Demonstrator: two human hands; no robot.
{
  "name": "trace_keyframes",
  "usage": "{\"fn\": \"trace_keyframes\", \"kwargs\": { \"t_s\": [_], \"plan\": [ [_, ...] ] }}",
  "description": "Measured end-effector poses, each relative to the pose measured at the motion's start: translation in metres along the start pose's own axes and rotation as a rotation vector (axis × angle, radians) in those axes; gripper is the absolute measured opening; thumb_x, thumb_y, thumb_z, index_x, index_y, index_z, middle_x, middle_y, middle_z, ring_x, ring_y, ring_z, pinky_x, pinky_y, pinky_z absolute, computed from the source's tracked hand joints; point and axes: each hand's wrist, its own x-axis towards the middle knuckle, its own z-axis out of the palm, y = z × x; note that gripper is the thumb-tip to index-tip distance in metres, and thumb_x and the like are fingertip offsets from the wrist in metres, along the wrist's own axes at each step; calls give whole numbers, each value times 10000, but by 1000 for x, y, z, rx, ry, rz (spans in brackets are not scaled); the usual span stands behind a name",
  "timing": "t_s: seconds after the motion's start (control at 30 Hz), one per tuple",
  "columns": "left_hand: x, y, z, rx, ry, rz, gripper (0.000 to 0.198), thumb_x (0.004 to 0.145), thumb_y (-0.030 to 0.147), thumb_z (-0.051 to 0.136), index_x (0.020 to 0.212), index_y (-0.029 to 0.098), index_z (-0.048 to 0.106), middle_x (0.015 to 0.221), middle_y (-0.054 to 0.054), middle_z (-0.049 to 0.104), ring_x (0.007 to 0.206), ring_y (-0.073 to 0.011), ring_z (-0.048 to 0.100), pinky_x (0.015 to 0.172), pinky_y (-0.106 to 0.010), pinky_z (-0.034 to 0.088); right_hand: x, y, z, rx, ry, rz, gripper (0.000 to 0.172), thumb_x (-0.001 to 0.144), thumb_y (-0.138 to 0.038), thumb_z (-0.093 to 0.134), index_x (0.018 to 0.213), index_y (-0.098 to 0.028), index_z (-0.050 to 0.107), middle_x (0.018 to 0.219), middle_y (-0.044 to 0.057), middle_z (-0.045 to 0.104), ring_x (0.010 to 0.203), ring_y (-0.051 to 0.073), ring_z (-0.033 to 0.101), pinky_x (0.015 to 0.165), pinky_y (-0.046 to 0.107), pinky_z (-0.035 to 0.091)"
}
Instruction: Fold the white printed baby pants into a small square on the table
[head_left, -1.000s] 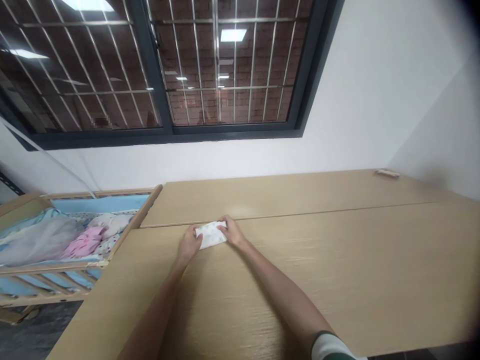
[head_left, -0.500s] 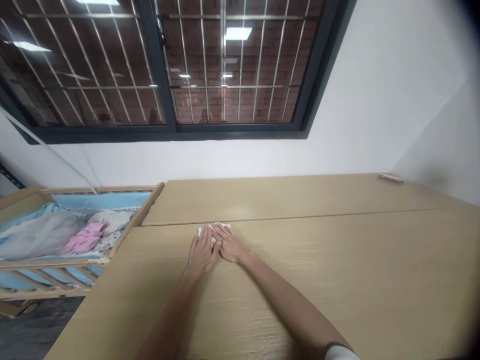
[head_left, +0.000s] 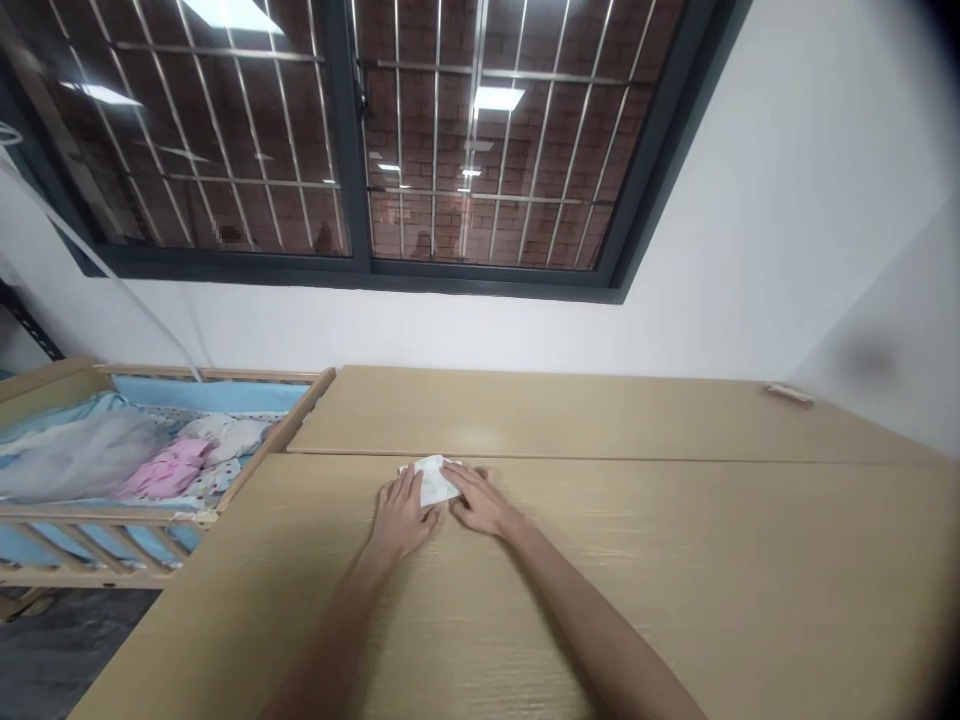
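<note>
A small white cloth or tissue (head_left: pixel 435 481) lies on the light wooden surface (head_left: pixel 675 560), just in front of the seam between two boards. My left hand (head_left: pixel 402 513) rests flat at its left edge, fingertips on the white piece. My right hand (head_left: pixel 480 500) lies at its right edge, with its fingers stretched out over the corner. Between the two hands the middle of the white piece shows. Both hands are open and pressed down rather than wrapped round anything.
A wooden crib (head_left: pixel 300 415) with blue lining, a pink cloth (head_left: pixel 169 468) and bedding stands at the left. Behind the boards are a white wall and a dark-framed, barred window (head_left: pixel 487 280). A small flat object (head_left: pixel 790 394) lies at the far right.
My hands have moved apart, my right hand going rightward, and more of the white piece shows between them. The view has shifted slightly.
</note>
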Motion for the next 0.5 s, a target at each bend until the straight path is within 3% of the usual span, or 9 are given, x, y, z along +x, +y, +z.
{"fn": "trace_keyframes", "kwargs": {
  "t_s": [0.17, 0.33, 0.43, 0.5],
  "plan": [
    [11, 9, -15, -67, -11, -53, 385, 882, 218, 532, 1258, 161, 593, 1438, -183, 559, 1354, -326, 498, 1108, -491, 396, 11, -10, -6, 18, 108, 22, 442, 840, -151, 517, 1275, -163, 600, 1293, 155, 660, 1213, 296, 576, 1105, 509, 310],
    [8, 24, -51, -187, -25, -125, 253, 977, 252, 416, 1128, 194, 609, 1100, -111, 684, 1070, -255, 649, 947, -397, 502, 14, -24, -46, 175, 222, 90, 411, 936, -256, 494, 1339, -181, 471, 1154, 107, 667, 1038, 257, 605, 959, 427, 450],
    [-12, 33, -63, -252, -71, -193, 302, 1018, 305, 381, 1260, 196, 525, 1057, -76, 687, 974, -208, 678, 830, -320, 533, 24, -27, -69, 413, 89, 41, 451, 932, -325, 570, 1349, -199, 456, 1083, 59, 655, 843, 193, 620, 755, 318, 506],
    [-27, 40, -63, -257, -135, -251, 356, 1027, 343, 390, 1340, 186, 458, 973, -51, 699, 867, -199, 692, 753, -302, 536, 35, -27, -71, 432, -30, -4, 480, 890, -338, 664, 1316, -192, 495, 1103, 58, 651, 851, 181, 629, 737, 293, 515]
  ]
}}
